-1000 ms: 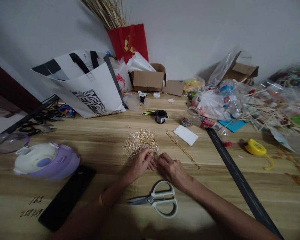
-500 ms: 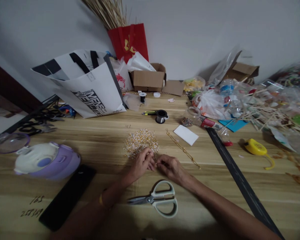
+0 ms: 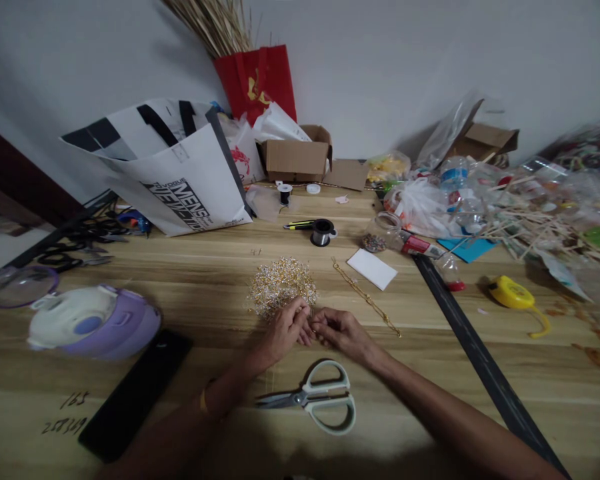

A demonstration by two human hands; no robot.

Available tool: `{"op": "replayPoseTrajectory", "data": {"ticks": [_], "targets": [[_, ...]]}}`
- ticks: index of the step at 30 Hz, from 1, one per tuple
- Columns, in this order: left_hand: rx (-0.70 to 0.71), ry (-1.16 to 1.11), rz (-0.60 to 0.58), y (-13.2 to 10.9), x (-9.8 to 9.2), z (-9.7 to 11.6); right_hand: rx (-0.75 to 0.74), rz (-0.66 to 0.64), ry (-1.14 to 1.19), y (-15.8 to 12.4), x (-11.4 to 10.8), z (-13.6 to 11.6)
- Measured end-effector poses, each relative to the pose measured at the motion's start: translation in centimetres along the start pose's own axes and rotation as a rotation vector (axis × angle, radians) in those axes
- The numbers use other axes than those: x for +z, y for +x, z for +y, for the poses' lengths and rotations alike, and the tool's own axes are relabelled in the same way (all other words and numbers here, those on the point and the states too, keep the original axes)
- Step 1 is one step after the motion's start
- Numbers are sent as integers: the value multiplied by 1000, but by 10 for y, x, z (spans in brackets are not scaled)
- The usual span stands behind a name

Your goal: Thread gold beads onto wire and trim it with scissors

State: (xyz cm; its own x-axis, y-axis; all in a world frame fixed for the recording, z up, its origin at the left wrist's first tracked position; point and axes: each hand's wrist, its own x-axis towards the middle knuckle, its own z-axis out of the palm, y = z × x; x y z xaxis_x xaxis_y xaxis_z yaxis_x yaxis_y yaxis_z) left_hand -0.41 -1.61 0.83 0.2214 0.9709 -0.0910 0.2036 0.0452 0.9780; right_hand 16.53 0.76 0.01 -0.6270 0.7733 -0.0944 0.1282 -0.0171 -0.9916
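Evidently, the left hand (image 3: 289, 327) and right hand (image 3: 341, 328) met beside the heaped beads (image 3: 283, 281) on the bench (image 3: 205, 270); whether either curled grip held anything, I couldn't tell. A steady, light touch suited such fine work.

- White paper shopping bag (image 3: 200, 180) with black lettering, upper left of the frame
- Red gift bag (image 3: 275, 77), upper middle, dried stalks (image 3: 210, 27) rising above it
- Open cardboard box (image 3: 293, 160), upper middle
- Yellow tape measure (image 3: 510, 293), right side
- Purple-and-cream drinking bottle (image 3: 105, 327), left side
- Handwritten numerals (image 3: 64, 425), lower left
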Motion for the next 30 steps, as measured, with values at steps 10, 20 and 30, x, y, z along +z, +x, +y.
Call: {"op": "replayPoseTrajectory", "data": {"ticks": [10,20,30], "targets": [[-33,-25,-35,-1,1,5,8,-15,79,1,1,0],[-212,-373,-118,8,1,-7,-74,6,142,1,0,-5],[-201,-500,-251,6,-5,0,-121,34,156,1,-1,-6]]}}
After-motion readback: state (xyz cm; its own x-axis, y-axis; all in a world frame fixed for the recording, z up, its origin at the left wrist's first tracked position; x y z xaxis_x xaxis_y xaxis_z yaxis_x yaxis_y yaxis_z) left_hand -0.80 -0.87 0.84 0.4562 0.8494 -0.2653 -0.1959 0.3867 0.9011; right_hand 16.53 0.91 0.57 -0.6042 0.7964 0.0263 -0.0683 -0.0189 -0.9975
